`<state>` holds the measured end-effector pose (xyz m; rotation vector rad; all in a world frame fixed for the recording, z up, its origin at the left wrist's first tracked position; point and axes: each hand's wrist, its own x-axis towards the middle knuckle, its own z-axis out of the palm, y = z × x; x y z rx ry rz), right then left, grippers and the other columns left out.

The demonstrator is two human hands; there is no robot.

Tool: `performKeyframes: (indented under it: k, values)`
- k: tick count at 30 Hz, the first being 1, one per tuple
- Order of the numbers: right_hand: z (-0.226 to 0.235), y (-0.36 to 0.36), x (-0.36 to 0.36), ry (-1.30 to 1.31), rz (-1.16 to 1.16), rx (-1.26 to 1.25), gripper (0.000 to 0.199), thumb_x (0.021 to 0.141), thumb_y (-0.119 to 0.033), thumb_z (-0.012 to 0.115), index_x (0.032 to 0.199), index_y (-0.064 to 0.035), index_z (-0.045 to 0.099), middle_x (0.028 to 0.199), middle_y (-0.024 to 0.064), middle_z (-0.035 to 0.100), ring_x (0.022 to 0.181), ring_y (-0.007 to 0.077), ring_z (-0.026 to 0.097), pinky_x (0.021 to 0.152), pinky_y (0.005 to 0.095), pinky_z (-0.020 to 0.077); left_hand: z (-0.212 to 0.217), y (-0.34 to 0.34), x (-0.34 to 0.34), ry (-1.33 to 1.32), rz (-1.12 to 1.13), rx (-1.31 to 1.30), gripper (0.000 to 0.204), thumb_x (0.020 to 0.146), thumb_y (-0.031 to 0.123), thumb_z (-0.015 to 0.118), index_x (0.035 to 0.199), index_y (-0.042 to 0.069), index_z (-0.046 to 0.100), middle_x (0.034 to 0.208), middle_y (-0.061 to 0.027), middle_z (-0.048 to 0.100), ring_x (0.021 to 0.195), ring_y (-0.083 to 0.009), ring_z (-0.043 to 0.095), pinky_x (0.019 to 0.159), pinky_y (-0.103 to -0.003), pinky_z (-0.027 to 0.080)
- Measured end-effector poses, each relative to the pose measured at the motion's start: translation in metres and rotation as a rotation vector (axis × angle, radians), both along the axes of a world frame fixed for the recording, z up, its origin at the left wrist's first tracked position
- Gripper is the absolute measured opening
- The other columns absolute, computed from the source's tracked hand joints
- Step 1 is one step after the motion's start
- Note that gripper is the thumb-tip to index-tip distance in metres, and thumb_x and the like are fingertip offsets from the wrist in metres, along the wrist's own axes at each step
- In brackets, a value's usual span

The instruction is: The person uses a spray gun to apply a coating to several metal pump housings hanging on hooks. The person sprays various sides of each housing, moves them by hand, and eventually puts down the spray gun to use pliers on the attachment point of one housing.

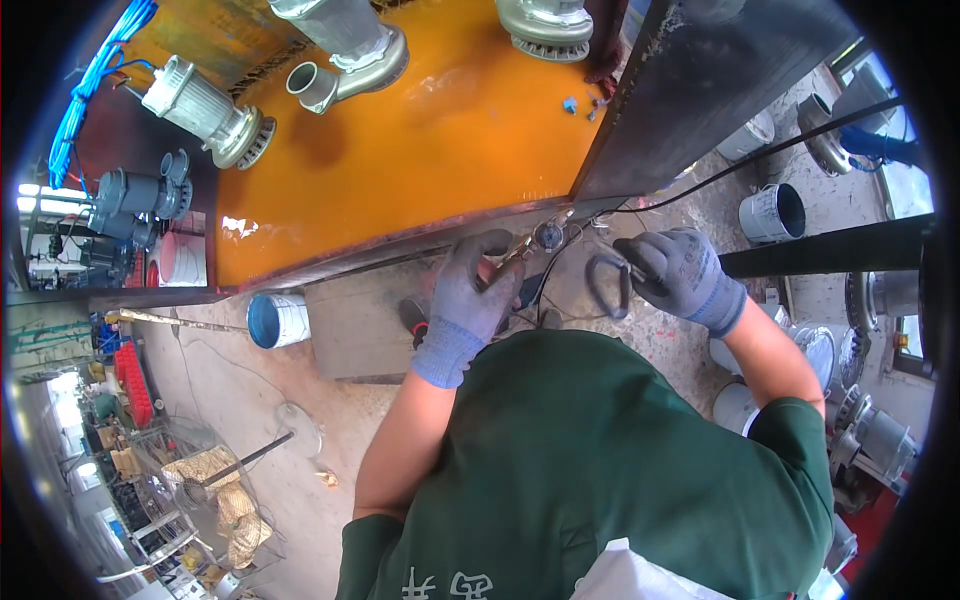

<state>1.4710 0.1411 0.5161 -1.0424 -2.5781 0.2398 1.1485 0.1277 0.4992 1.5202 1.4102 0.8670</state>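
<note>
We're mid-hookup at the near edge of the orange worktop [440,140]: our left hand [470,290], in a grey glove, is closed around a small brass-looking fitting [512,253] that sits just beside a round gauge [548,236] at the worktop's edge. Our right hand [675,268], also gloved, is closed on a grey loop-shaped handle or clip [607,287], held a little apart from the fitting, to its right. A thin black hose [760,155] runs from the gauge area away to the upper right; whether it joins the fitting we can't tell, too small. We read the step as connecting or tightening at the gauge fitting, left hand steadying, right hand bringing the loop piece in. Next move, by our guess, calls for lining the loop piece up with the fitting while the left hand keeps it from turning; fine alignment, little room under the worktop's lip. Pumps [210,110] stand on the worktop well away from both hands, a blue-and-white bucket [277,319] stands on the floor below left, and grey buckets [772,213] to the right.
</note>
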Motion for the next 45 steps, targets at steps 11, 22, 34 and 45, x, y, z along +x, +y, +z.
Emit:
performKeyframes:
  k: [11,22,34,45]
  values:
    - [0.028,0.011,-0.013,-0.411,0.155,0.122,0.039,0.092,-0.020,0.063,0.130,-0.0121,0.066,0.112,0.0078,0.067,0.090,0.0222,0.072,0.072,0.0345,0.0558,-0.003,0.002,0.003,-0.004,-0.021,-0.071,0.029,0.097,0.003,0.072,0.124,-0.002,0.062,0.084,-0.0097,0.067,0.066,-0.0147,0.070,0.060,-0.029,0.055]
    - [0.024,0.019,-0.006,-0.477,0.156,0.165,0.039,0.092,-0.021,0.062,0.131,-0.0123,0.065,0.111,0.0072,0.067,0.087,0.0219,0.072,0.071,0.0340,0.0545,-0.001,0.008,0.010,0.026,-0.025,-0.055,0.035,0.092,0.016,0.078,0.123,0.004,0.067,0.070,-0.0091,0.069,0.063,-0.0188,0.072,0.062,-0.032,0.055]
    - [0.025,0.016,0.001,-0.466,0.157,0.129,0.042,0.092,-0.017,0.061,0.134,-0.0119,0.063,0.120,0.0095,0.066,0.093,0.0232,0.072,0.074,0.0347,0.0550,-0.002,0.009,0.015,-0.005,-0.029,-0.094,0.033,0.093,0.015,0.076,0.123,0.006,0.067,0.069,-0.0079,0.071,0.063,-0.0183,0.074,0.064,-0.033,0.056]
    - [0.022,0.018,-0.003,-0.456,0.143,0.109,0.042,0.092,-0.018,0.060,0.133,-0.0111,0.063,0.114,0.0096,0.066,0.090,0.0242,0.072,0.074,0.0357,0.0550,0.006,0.007,0.013,0.004,-0.080,-0.148,0.029,0.098,0.006,0.069,0.125,-0.003,0.061,0.074,-0.0105,0.069,0.065,-0.0154,0.069,0.063,-0.029,0.053]
